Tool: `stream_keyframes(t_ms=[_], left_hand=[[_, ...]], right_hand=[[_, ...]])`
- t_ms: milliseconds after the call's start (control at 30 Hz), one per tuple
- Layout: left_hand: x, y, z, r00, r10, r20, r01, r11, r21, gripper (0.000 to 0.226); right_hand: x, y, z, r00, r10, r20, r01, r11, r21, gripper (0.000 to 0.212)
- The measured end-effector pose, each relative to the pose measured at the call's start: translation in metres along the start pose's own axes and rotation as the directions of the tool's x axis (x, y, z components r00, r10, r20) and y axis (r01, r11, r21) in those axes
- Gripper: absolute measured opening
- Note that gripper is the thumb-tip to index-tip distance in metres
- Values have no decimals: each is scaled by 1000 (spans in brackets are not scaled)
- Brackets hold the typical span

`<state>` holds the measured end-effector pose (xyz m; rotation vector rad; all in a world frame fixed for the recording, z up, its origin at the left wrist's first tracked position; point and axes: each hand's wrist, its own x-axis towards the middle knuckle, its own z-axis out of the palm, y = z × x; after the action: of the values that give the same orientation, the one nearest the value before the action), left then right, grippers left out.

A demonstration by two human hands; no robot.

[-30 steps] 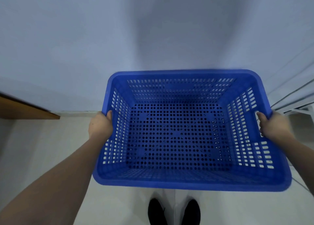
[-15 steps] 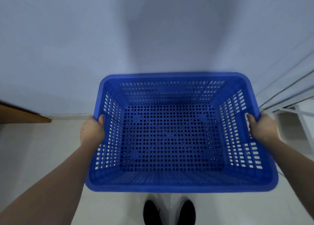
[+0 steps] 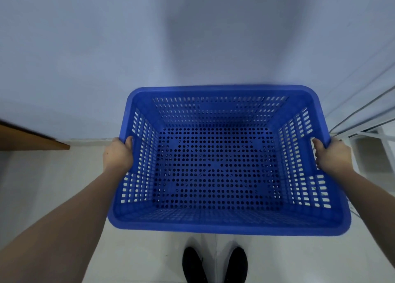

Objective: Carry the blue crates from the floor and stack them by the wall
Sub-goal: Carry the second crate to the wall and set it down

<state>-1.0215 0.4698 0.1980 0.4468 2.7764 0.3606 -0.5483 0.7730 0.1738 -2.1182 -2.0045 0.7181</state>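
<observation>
A: Where's the crate (image 3: 215,171) sitting?

B: Carried in the air between both hands, long axis running hand to hand. Left hand (image 3: 118,154) and right hand (image 3: 332,155) each clench a short-side rim.

A: And the wall (image 3: 192,36)?

B: Straight beyond the fingers, past the far rim.

Blue crate (image 3: 224,222): we record one, plastic, rectangular, with slotted walls and a round-holed floor; empty, open side up, level, held above the floor, near the wall.
</observation>
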Motion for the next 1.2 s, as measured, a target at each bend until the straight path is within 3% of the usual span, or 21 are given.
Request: stream_keyframes(t_ms=[700,833,967,1067,1200], left_hand=[[-3,-11,12,1000,3,-1,-3,1000,-21,44],[0,-9,4,995,-9,99,12,1000,-25,53],[-18,-1,-21,977,168,134,-191,965,182,78],[-39,32,-64,934,301,193,-339,916,214,79],[-76,93,-141,867,426,260,-485,841,240,78]], right_hand=[[-8,-6,-5,997,48,62,-50,998,40,45],[-6,-8,-9,992,51,116,-52,999,5,58],[-18,-25,-33,980,15,196,20,985,-172,74],[-37,-56,-73,962,-106,250,178,941,-286,84],[-63,-120,-146,912,-245,328,344,892,-292,86]])
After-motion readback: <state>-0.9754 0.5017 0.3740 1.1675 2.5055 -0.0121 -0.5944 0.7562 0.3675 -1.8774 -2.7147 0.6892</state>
